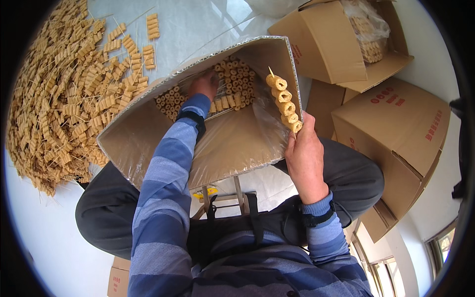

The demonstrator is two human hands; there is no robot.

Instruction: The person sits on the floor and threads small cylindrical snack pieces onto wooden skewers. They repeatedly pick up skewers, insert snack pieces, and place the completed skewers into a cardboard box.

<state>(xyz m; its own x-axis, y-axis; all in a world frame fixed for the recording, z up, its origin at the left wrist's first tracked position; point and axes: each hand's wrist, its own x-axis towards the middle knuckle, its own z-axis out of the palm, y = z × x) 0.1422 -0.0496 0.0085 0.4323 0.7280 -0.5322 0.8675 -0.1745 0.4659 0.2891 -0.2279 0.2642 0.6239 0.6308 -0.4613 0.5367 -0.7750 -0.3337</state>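
Note:
A cardboard box (198,166) lined with clear plastic stands open in front of me, tilted toward me. Rolled tan snack skewers (237,76) are packed inside it, many with their round roll ends facing me. My left hand (204,85) reaches deep into the box among these skewers; its fingers are mostly hidden, so I cannot see what they hold. Outside the box's right wall, my right hand (306,158) is closed around the stick of one skewer (284,101). Several golden rolls sit in a row on it, and its pointed tip is up.
A large heap of skewers (59,109) covers the floor at the left, with loose ones (148,57) at its edge. On the right stand an open carton (321,44) holding a bagged bundle (368,42) and a printed carton (391,123). A stool (237,195) shows between my legs.

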